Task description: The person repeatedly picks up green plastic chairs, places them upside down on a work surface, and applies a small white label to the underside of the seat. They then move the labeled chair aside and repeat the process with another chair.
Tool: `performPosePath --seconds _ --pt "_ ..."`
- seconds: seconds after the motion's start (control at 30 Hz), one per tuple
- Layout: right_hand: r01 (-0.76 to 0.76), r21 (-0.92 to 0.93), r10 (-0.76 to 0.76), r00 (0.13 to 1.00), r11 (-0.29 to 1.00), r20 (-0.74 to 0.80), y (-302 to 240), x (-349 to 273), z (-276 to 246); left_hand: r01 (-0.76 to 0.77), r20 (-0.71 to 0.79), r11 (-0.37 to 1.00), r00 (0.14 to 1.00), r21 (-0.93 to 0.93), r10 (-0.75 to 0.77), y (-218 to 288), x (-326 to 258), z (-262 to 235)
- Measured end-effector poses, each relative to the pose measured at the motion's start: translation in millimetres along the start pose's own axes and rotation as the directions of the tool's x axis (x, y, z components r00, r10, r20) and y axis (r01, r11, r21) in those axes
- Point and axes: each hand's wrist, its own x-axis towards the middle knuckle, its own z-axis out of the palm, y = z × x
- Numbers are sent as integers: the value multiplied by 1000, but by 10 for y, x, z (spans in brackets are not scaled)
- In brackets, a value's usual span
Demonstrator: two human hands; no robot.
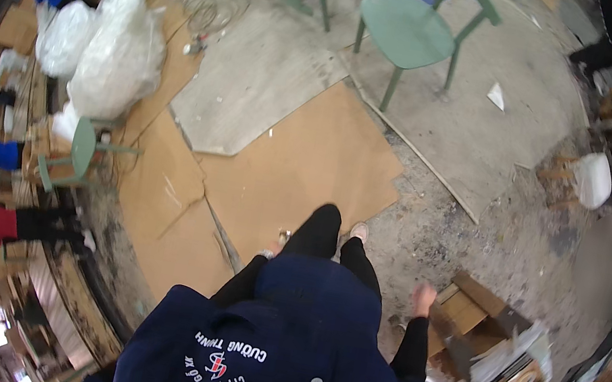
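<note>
My right hand (423, 300) is away from my side, at the left edge of an open cardboard box (463, 312). Its fingers look loosely curled in, and nothing shows in them. Close to my left thigh is my left hand (270, 251), mostly hidden by my dark sleeve and leg, so its fingers cannot be read. A small pale object (284, 235) shows just beyond it; whether the hand touches it I cannot tell. Under my feet lie flat brown cardboard sheets (313, 151) on a stained concrete floor.
Green chairs (407, 33) stand ahead, another green chair (82, 152) at left. Large wrapped white bundles (118, 56) sit far left. A thin strip (428, 172) crosses the floor. A white-seated chair (593, 180) is at right. A person in red (1, 225) and others are at left.
</note>
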Motion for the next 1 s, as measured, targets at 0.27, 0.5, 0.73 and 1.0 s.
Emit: performPosePath --seconds 0.27,0.5,0.73,1.0 --pt "331 -123 -307 935 936 179 -3685 1370 2817 286 54 672 938 -683 -344 1391 843 -871" --pt "715 -457 -267 652 529 710 -4699 1026 4525 322 83 915 947 -242 -311 2658 1767 -1992" --pt "687 -428 -274 666 587 694 -5703 1490 5115 284 182 958 942 22 -283 2891 1952 -2590" --pt "644 -476 -385 753 600 533 -8347 3257 5911 492 188 652 857 -577 -479 3813 1583 -2899"
